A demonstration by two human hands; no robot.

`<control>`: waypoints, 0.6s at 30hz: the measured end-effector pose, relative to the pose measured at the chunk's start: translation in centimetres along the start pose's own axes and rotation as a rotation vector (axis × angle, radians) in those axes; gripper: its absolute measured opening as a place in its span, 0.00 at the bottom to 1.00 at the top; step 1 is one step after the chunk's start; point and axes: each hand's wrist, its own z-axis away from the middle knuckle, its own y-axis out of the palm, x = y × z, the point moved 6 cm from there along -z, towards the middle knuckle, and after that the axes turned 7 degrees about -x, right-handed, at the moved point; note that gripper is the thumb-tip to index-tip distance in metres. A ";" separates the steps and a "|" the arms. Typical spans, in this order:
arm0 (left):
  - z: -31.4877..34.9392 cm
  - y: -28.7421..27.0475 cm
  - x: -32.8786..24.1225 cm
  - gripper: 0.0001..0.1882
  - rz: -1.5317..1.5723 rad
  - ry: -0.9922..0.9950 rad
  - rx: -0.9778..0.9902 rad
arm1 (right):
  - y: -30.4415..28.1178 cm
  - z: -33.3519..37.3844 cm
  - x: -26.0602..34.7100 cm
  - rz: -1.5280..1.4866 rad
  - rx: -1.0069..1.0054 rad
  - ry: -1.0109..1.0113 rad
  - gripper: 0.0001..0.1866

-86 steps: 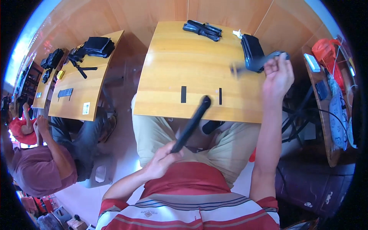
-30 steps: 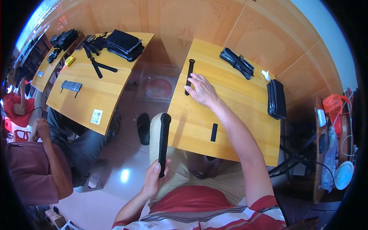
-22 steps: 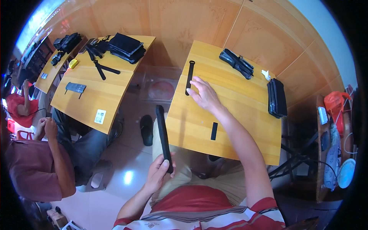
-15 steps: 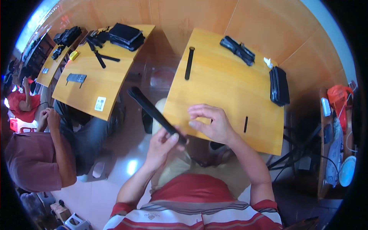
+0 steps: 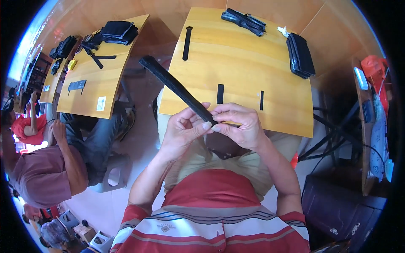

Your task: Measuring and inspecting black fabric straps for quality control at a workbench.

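A long, narrow black fabric strap slants up and to the left from my hands, above the table's near edge. My left hand is closed around its lower end, thumb on top. My right hand pinches at that same end, fingertips meeting the left thumb. A thin dark edge shows below the right fingers; I cannot make out whether it belongs to the strap. Just beyond the right hand lies a short black strip, and right of it a narrower black strip.
On the yellow table lie a black strap with a loop end, a bundle of black pieces and a black stack. To the left, a seated person is beside another table. A cluttered shelf stands right.
My right hand has moved from over the table to the strap's lower end, uncovering the short strip. The left hand keeps hold. My view has tilted down, so the tables sit higher.
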 end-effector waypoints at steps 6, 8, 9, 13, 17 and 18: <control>1.0 1.0 0.5 0.26 -0.001 -0.020 0.020 | -0.7 0.9 1.0 0.037 0.039 -0.102 0.12; 1.2 1.3 0.5 0.26 -0.011 -0.030 0.014 | -0.9 1.1 1.3 0.065 0.019 -0.136 0.12; 1.3 1.3 0.6 0.26 -0.016 -0.030 0.012 | -1.0 1.3 1.4 0.060 0.017 -0.138 0.12; 1.7 1.5 1.2 0.25 0.031 -0.022 0.029 | -1.3 1.9 2.0 0.122 0.000 -0.188 0.12; 2.0 1.8 1.5 0.24 0.079 -0.020 0.064 | -1.5 2.5 2.3 0.121 -0.026 -0.221 0.13; 2.0 1.8 1.6 0.24 0.076 -0.021 0.063 | -1.5 2.6 2.3 0.119 -0.029 -0.221 0.13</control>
